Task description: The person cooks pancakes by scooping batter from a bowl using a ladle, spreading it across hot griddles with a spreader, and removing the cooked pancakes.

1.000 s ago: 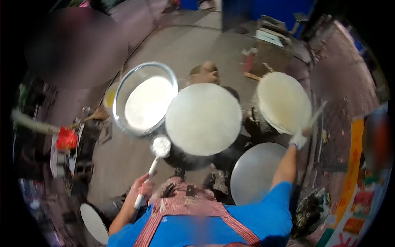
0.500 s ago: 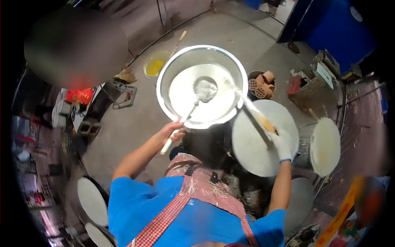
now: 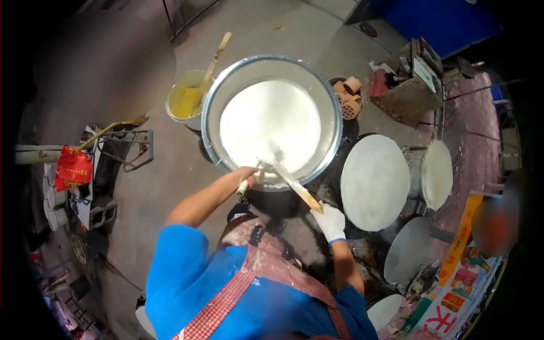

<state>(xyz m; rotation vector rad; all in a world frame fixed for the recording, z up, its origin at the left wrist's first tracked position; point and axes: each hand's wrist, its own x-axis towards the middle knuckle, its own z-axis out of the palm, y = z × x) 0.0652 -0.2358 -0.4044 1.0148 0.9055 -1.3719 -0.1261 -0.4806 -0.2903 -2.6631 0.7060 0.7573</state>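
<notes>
Above the near rim of a big round metal pot [image 3: 328,102], both hands work close together, toward the near side of the pale batter [image 3: 269,107] that covers its bottom. The left hand [image 3: 241,177] is bare and closed round the white handle of a ladle [image 3: 243,187]; the handle's end sticks out on the near side, while the head is too blurred at the batter to make out. The right hand [image 3: 330,222], in a white glove, grips the wooden end of a long flat scraper [image 3: 292,182], which slants far and left across the near rim, its tip reaching the ladle's head; whether the two touch, I cannot tell. Just left of the pot stands a tub [image 3: 169,103] of yellow liquid with a brush [image 3: 211,68] leaning in it. Far right of the pot, a round container holds reddish pierced cylinders [image 3: 350,101]. To the right, near the gloved hand, is a wide pale disc [image 3: 375,182], with a smaller-looking yellowish disc [image 3: 438,175] farther right and a grey disc [image 3: 408,249] nearer. Well apart on the left hangs a red bag [image 3: 73,169]. A red-checked apron [image 3: 224,300] crosses the person's blue shirt [image 3: 294,309].
</notes>
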